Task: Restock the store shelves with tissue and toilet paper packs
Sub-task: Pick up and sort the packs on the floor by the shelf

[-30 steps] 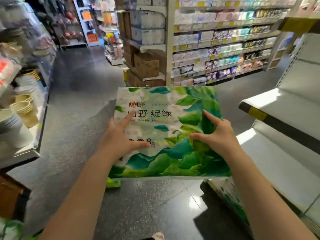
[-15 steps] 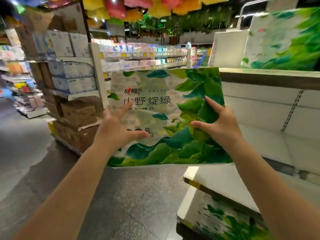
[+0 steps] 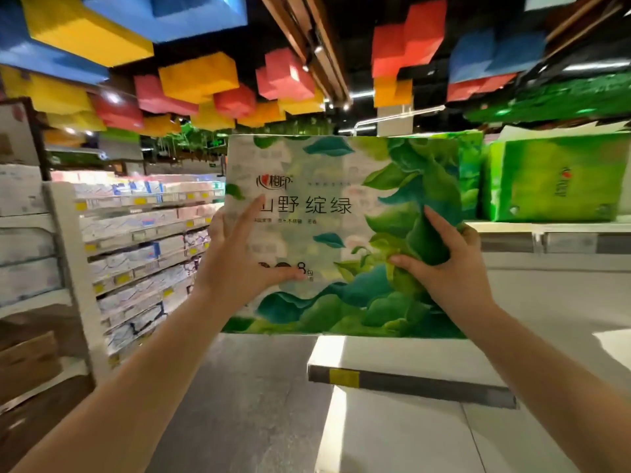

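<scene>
Tissue pack [image 3: 341, 233], green leaf print, held upright at chest height over the aisle, just left of the white shelf [image 3: 553, 228]. Left hand [image 3: 239, 264]: fingers spread flat on the front, thumb pressing near the lower middle. Right hand [image 3: 444, 264]: fingers and thumb pinching the wrapper at the right side. Second green pack [image 3: 553, 179] sits on the shelf, far right.

Two hands up, left [image 3: 235, 264] and right [image 3: 444, 268], on one leafy pack [image 3: 341, 233]. One green pack [image 3: 553, 179] sits on the top shelf [image 3: 546, 230]; one bare shelf [image 3: 409, 370] below. Shelved goods at left are too blurred to count.
</scene>
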